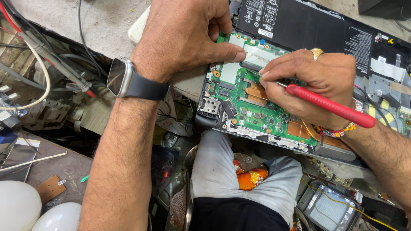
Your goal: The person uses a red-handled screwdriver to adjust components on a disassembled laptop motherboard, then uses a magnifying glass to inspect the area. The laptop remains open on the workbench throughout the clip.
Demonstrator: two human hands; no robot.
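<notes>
Dusty grey concrete surface (107, 21), cluttered bench with tangled cables (47, 64), bright daylight

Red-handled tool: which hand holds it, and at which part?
The right hand holds the red-handled tool near the front of its handle, where the metal shaft begins. The left hand only presses on the green circuit board.

A dark, blank smartwatch screen (115, 77), rounded and square with a silver frame, faces up on the left wrist. At the top edge, a black rectangular battery pack (308, 25) carries a white label (265, 33) beside rows of white printed symbols, and a second block of white print (360, 45) sits further right. A white sticker (387, 68) lies near the right edge.
</notes>
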